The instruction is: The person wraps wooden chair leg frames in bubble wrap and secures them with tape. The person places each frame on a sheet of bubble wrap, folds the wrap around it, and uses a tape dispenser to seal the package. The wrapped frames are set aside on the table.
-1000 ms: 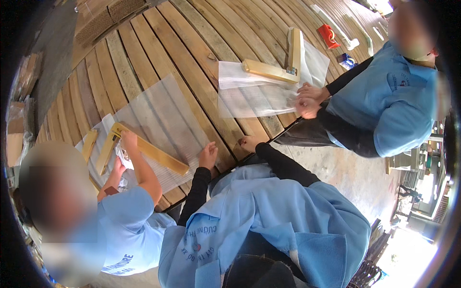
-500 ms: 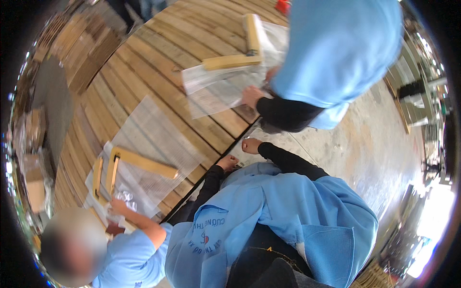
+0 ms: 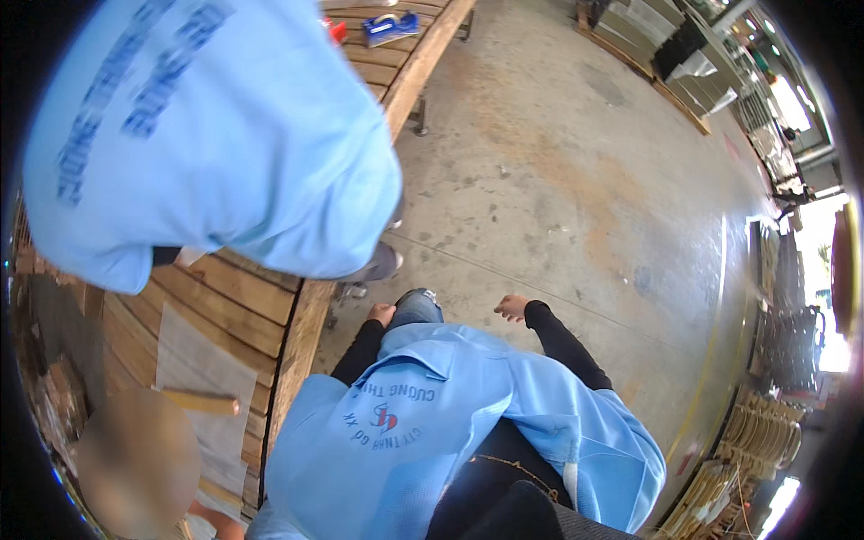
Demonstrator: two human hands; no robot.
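Walking seems in hand; safe footing is called for. The right hand (image 3: 511, 308) is held half wide, empty; the left hand's (image 3: 382, 314) grip cannot be told. Wood (image 3: 216, 404) is seen at eight o'clock.

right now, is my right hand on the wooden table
No, your right hand shows against the floor, well apart from the wooden table.

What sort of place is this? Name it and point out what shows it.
Probably a furniture workshop or packing area: a slatted table bears a wooden piece on a translucent sheet, with a blue tape dispenser farther along.
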